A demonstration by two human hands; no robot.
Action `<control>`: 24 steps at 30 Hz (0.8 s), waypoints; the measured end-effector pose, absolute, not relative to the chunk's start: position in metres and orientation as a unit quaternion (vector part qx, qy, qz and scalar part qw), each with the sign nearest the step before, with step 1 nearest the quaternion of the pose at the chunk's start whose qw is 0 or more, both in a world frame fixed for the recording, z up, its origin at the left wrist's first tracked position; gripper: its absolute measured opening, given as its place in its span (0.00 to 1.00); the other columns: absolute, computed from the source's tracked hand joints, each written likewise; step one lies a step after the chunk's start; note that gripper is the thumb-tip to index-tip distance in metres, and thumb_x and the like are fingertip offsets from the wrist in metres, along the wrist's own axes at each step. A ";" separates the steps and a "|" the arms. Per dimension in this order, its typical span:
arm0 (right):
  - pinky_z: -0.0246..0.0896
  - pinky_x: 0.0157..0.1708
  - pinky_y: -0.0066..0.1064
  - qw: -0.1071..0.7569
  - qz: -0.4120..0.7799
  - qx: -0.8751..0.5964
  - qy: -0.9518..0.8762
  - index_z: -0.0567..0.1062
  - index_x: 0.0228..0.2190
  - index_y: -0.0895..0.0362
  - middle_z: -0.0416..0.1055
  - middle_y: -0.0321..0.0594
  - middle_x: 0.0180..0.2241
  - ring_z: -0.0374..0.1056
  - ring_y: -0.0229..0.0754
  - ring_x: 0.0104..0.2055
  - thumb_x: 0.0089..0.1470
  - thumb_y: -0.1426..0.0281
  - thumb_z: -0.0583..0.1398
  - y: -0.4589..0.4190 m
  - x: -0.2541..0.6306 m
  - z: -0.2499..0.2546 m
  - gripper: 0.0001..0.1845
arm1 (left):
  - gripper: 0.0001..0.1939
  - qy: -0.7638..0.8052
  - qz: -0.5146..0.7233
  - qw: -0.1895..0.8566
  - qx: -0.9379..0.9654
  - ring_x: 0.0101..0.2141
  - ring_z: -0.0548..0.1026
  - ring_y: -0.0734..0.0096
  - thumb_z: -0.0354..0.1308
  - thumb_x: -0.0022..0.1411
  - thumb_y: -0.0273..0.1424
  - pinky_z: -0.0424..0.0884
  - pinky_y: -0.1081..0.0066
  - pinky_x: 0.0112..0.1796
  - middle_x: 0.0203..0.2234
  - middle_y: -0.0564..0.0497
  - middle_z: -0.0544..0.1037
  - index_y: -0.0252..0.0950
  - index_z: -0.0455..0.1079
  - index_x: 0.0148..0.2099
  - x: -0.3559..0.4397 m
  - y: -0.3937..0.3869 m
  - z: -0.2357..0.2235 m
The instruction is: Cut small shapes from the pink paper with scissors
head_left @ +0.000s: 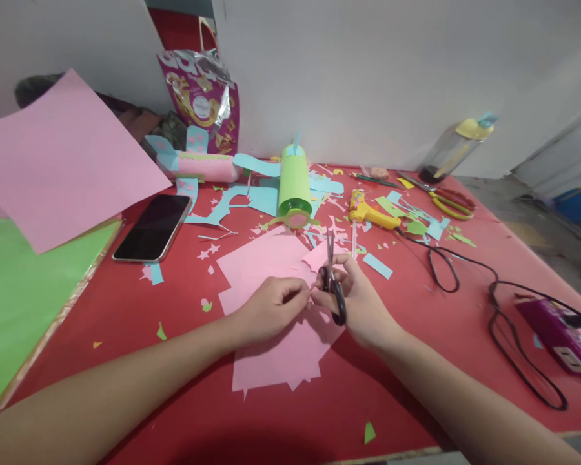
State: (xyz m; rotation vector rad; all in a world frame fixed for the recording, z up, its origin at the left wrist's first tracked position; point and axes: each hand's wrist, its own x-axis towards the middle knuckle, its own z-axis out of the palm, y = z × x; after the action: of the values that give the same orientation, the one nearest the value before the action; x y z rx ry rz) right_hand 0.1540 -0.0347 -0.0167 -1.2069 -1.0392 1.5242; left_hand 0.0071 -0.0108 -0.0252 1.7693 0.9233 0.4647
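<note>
Right hand curls round black-handled scissors, pointing toward 12 o'clock (presumably for clearance); left hand pinched closed, contents unclear

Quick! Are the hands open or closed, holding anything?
Left hand: closed in a pinch; can't tell if it grips anything.
Right hand: closed, holding the black-handled scissors.

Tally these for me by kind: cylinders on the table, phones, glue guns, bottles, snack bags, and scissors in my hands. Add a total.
Cylinders, pink and green: 2
Phone: 1
Glue gun: 1
Bottle: 1
Snack bag: 1
Scissors, in your right hand: 1
Total: 7
</note>
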 end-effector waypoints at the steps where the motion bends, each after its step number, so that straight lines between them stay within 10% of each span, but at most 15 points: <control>1: 0.55 0.18 0.21 0.451 0.616 -0.490 -0.420 0.58 0.30 0.52 0.59 0.28 0.25 0.59 0.29 0.22 0.36 0.78 0.62 -0.035 0.154 -0.017 0.21 | 0.13 0.386 0.196 0.516 0.739 0.20 0.60 0.79 0.41 0.57 0.30 0.57 0.78 0.23 0.16 0.57 0.61 0.33 0.56 0.21 0.007 -0.011 -0.025; 24: 0.52 0.15 0.20 0.460 0.623 -0.493 -0.395 0.58 0.30 0.51 0.58 0.27 0.24 0.59 0.30 0.20 0.37 0.78 0.60 -0.036 0.153 -0.016 0.19 | 0.11 0.379 0.225 0.535 0.721 0.20 0.57 0.81 0.45 0.54 0.27 0.55 0.79 0.22 0.15 0.58 0.58 0.32 0.57 0.20 0.007 -0.011 -0.023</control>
State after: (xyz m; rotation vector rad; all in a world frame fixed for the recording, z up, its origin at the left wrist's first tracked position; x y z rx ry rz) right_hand 0.1534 -0.0355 -0.0159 -1.2144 -0.9718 1.5342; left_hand 0.0068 -0.0108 -0.0231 1.7176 0.9026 0.5370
